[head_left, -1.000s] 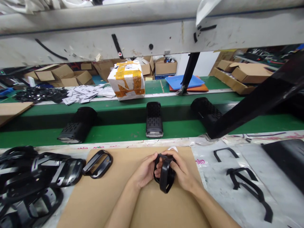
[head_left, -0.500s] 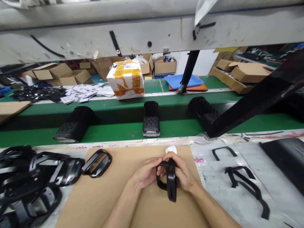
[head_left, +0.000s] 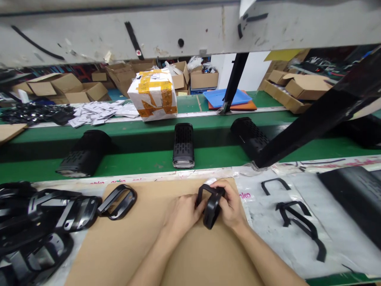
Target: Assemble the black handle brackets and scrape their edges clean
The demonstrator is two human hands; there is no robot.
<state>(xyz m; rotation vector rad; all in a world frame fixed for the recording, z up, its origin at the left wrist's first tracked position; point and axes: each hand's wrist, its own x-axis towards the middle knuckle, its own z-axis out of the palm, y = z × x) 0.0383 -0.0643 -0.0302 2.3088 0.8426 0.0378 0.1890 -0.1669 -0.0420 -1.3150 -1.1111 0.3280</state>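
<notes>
between left hand and right hand, both clenched: one black plastic loop frame, gripped over a brown cardboard sheet; left of the hands, a second frame lying on the cardboard.

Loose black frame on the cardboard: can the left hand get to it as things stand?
Probably yes. The left hand is on the black plastic frame along with the right hand, so it would have to let go first, but only bare cardboard sheet seems to lie between it and the loose black frame.

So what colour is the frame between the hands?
The frame is black, shown best in the head view.
</notes>
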